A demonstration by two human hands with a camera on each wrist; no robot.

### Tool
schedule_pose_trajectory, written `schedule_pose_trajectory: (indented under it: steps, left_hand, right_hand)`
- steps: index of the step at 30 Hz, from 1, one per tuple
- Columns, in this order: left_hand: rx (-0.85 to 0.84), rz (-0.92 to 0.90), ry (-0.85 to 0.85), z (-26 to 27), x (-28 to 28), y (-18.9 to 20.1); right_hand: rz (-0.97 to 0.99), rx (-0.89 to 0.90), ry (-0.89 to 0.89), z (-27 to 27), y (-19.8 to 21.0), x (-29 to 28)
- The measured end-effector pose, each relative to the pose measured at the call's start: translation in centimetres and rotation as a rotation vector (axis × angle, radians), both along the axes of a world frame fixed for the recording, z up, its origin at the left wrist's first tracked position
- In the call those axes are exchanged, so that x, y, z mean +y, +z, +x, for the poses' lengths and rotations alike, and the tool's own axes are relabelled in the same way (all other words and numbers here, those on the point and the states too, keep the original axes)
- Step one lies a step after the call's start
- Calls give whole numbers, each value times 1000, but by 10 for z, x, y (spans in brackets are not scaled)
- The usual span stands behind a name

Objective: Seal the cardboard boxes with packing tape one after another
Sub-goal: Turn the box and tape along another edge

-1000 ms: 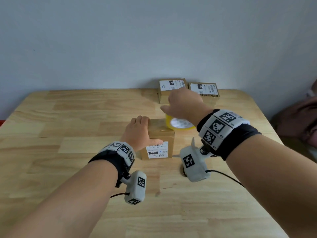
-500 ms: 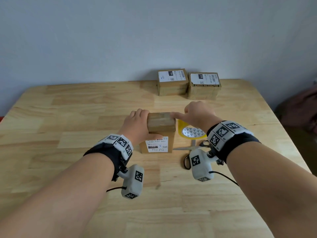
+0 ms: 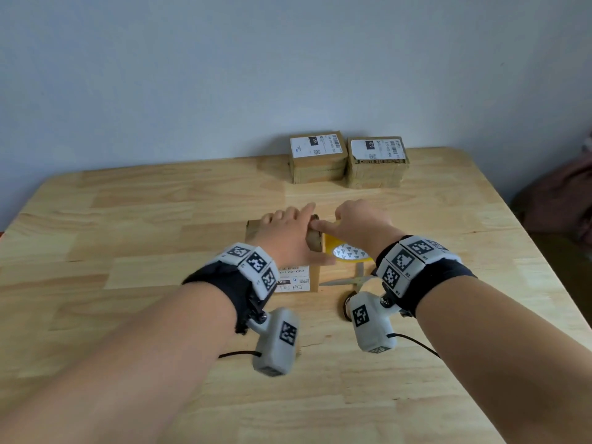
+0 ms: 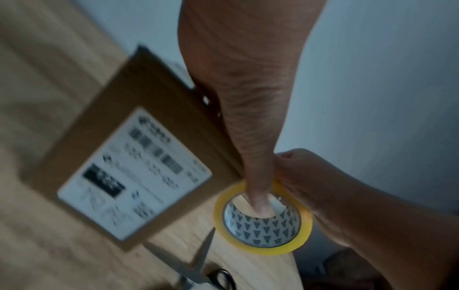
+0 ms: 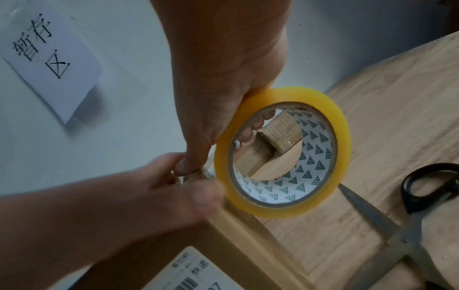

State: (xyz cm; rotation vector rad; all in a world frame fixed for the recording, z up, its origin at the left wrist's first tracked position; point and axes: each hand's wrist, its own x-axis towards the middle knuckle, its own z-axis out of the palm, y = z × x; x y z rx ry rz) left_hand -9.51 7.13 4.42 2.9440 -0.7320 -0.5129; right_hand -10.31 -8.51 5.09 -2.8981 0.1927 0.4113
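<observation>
A small cardboard box (image 3: 254, 232) with a white label stands at the table's middle, also in the left wrist view (image 4: 139, 157). My left hand (image 3: 288, 235) lies over its top, thumb on the near face and fingers across the top. My right hand (image 3: 362, 222) grips a yellow tape roll (image 3: 349, 256) right against the box's right side. In the right wrist view the right thumb presses at the box's top edge beside the tape roll (image 5: 340, 137), and the left hand's fingers (image 5: 149, 196) meet it there. No loose tape strip shows clearly.
Scissors (image 3: 355, 278) lie open on the wooden table (image 3: 128, 219) just in front of the roll. Two taped boxes (image 3: 317, 161) (image 3: 376, 163) stand side by side at the back edge by the wall. A dark cloth (image 3: 563, 203) sits off the table's right side.
My right hand brought the tape roll from behind the box down to its right side. The left hand slid rightward across the box top until it met the right thumb.
</observation>
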Motion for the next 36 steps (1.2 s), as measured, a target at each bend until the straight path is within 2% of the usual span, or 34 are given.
schedule_pose_trajectory:
  steps: [3,5,7,9,12,16,20,23,26,31,36]
  left_hand:
    - [-50,-67,2,-4,-6,-6]
    - [-31,-166,28,0,2,-2]
    - [13,-329,81,2,12,3]
    - [91,-569,154,1,22,2]
    - [306,-847,229,-13,35,-11]
    - [426,-1006,350,-32,56,-31]
    - [502,-1003,383,-37,77,-37]
    - [524,-976,419,-42,88,-44]
    - [567,-1024,485,-53,91,-52]
    - [556,-1032,488,-47,92,-55]
    - [567,-989,476,-40,95,-60]
  right_hand:
    - [16,-18,12,-1,5,4]
    - [163,-39,3,-1,12,0]
    - [382,-87,-3,0,25,-6]
    - [471,-183,55,0,43,-9]
    - [460,-286,189,0,66,2]
    - [307,-230,263,1,64,29]
    - [349,-179,267,4,43,60]
    - [363,-106,345,8,39,83]
    - [341,-51,416,14,40,95]
    - [82,-100,536,21,57,102]
    - [-338,-41,511,14,62,59]
